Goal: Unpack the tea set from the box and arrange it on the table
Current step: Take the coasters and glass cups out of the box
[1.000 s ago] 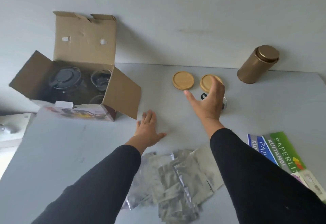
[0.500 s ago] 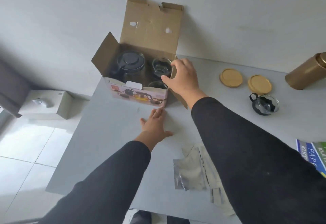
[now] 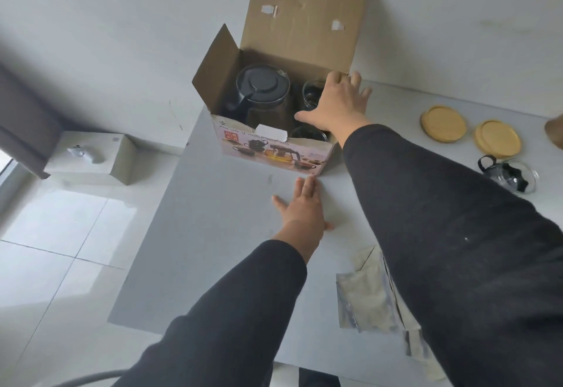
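Right hand has spread over the open box (cups side).

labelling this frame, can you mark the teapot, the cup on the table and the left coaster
teapot (image 3: 262, 85): head view, on its dark lid, inside the box
cup (image 3: 511, 175): head view, on its glass bowl
left coaster (image 3: 443, 123): head view, on its wooden top

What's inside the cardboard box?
Inside the box stands a glass teapot with a dark lid. Beside it are glass cups, partly covered by the right hand reaching in. Anything deeper down cannot be seen.
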Demonstrator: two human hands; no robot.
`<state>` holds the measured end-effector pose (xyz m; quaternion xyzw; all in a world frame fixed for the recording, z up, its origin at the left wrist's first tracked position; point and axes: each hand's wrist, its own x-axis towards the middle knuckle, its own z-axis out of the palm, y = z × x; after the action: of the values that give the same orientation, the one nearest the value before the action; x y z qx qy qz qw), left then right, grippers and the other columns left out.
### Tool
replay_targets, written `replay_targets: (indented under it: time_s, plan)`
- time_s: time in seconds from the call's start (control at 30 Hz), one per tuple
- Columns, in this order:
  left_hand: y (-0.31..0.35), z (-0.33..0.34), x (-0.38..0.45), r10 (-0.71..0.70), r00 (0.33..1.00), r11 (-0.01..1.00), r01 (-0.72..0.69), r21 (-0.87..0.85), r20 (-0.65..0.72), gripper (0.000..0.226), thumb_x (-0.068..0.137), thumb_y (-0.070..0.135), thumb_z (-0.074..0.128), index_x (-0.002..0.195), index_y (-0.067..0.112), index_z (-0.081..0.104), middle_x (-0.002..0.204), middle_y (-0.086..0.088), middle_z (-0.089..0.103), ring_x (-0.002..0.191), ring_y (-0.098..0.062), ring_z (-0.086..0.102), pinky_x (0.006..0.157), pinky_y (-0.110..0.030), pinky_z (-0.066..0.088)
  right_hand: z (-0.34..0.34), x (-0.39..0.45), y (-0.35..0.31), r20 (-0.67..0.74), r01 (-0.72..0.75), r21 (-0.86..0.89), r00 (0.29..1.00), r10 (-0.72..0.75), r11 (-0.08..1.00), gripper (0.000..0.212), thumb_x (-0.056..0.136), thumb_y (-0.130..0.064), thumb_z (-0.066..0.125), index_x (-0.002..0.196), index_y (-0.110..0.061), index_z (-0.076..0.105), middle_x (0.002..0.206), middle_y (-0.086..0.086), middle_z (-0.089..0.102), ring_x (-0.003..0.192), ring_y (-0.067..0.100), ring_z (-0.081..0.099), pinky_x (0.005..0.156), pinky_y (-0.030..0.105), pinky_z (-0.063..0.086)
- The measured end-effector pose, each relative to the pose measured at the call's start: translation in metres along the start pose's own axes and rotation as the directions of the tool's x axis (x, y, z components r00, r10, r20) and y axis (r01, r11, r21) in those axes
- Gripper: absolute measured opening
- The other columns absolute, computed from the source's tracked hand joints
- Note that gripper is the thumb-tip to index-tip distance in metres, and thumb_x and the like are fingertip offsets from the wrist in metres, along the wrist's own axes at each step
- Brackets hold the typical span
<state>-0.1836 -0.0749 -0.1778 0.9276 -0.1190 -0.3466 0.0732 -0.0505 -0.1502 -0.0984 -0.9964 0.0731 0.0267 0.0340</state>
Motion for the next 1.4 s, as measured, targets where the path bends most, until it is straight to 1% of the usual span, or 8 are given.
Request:
replay_targets:
  time_s: [0.33, 0.47, 0.53, 0.63, 0.8, 0.93, 1.13, 1.4]
  plan:
    - [-0.001, 0.001, -0.001, 0.005, 1.0, 1.0, -0.005, -0.003, -0.011, 0.09, 0.095, 0.04, 0.051, 0.152, 0.014, -0.014, 0.159, 0.003, -0.022, 0.147, -0.019, -0.019, 0.113, -0.065, 0.01, -0.003, 0.005, -0.005, -0.039, -0.067, 0.031, 0.997, 0.069, 0.997, 0.093, 0.06, -0.069, 0.072, 0.127, -0.01, 0.047, 0.131, 0.009, 0.044, 0.127, 0.029, 0.03, 0.105, 0.048, 0.029]
    - [0.0, -0.001, -0.004, 0.001, 1.0, 0.999, -0.001, -0.034, -0.017, 0.089, 0.096, 0.038, 0.052, 0.153, 0.013, -0.013, 0.159, 0.005, -0.02, 0.147, -0.017, -0.018, 0.112, -0.064, 0.01, -0.007, -0.001, 0.001, -0.161, -0.054, 0.185, 0.983, 0.084, 0.981, 0.087, 0.057, -0.067, 0.071, 0.119, -0.011, 0.049, 0.126, 0.007, 0.046, 0.122, 0.027, 0.035, 0.102, 0.042, 0.034]
    - [0.001, -0.002, -0.005, -0.005, 1.0, 0.999, 0.004, -0.051, -0.022, 0.09, 0.095, 0.037, 0.053, 0.153, 0.013, -0.011, 0.159, 0.006, -0.019, 0.147, -0.017, -0.017, 0.112, -0.065, 0.01, -0.012, -0.009, 0.01, -0.262, 0.008, 0.384, 0.96, 0.1, 0.923, 0.082, 0.057, -0.061, 0.074, 0.114, -0.009, 0.048, 0.118, 0.005, 0.049, 0.113, 0.023, 0.043, 0.093, 0.033, 0.041]
    - [0.005, -0.004, -0.006, -0.034, 0.999, 0.995, 0.031, -0.093, -0.028, 0.094, 0.092, 0.036, 0.058, 0.153, 0.013, -0.009, 0.159, 0.005, -0.018, 0.147, -0.017, -0.018, 0.112, -0.066, 0.011, -0.024, -0.026, 0.028, -0.309, 0.102, 0.682, 0.938, 0.159, 0.725, 0.077, 0.06, -0.043, 0.08, 0.115, -0.008, 0.041, 0.106, 0.0, 0.049, 0.094, 0.016, 0.05, 0.075, 0.021, 0.044]
    - [0.034, -0.002, -0.008, -0.163, 0.987, 0.957, 0.155, -0.244, -0.014, 0.105, 0.087, 0.049, 0.061, 0.153, 0.012, -0.011, 0.159, 0.002, -0.021, 0.147, -0.022, -0.019, 0.109, -0.067, 0.011, -0.024, -0.052, 0.071, -0.354, 0.11, 0.822, 0.867, 0.35, 0.558, 0.069, 0.057, -0.034, 0.079, 0.109, -0.011, 0.041, 0.104, 0.004, 0.058, 0.09, 0.019, 0.058, 0.076, 0.024, 0.048]
    - [0.067, -0.006, -0.005, -0.276, 0.961, 0.903, 0.258, -0.343, -0.003, 0.116, 0.08, 0.055, 0.066, 0.152, 0.011, -0.013, 0.158, -0.006, -0.023, 0.146, -0.028, -0.02, 0.108, -0.068, 0.015, 0.002, -0.074, 0.123, -0.311, 0.021, 0.83, 0.847, 0.431, 0.557, 0.074, 0.055, -0.038, 0.083, 0.112, -0.011, 0.045, 0.107, 0.002, 0.059, 0.095, 0.019, 0.059, 0.085, 0.027, 0.048]
    - [0.083, -0.002, 0.001, -0.364, 0.931, 0.885, 0.341, -0.315, -0.012, 0.125, 0.074, 0.049, 0.075, 0.151, 0.011, -0.017, 0.158, -0.01, -0.024, 0.146, -0.03, -0.019, 0.108, -0.067, 0.015, 0.047, -0.094, 0.2, -0.186, -0.172, 0.816, 0.826, 0.532, 0.552, 0.08, 0.054, -0.043, 0.085, 0.116, -0.011, 0.046, 0.115, 0.004, 0.058, 0.102, 0.021, 0.058, 0.093, 0.035, 0.048]
    - [0.086, 0.001, 0.008, -0.404, 0.915, 0.876, 0.382, -0.295, -0.014, 0.125, 0.075, 0.046, 0.076, 0.152, 0.013, -0.017, 0.158, -0.009, -0.023, 0.146, -0.029, -0.019, 0.108, -0.068, 0.017, 0.073, -0.086, 0.239, -0.079, -0.259, 0.819, 0.833, 0.548, 0.512, 0.08, 0.059, -0.037, 0.087, 0.118, -0.008, 0.041, 0.116, 0.007, 0.056, 0.105, 0.024, 0.056, 0.094, 0.035, 0.048]
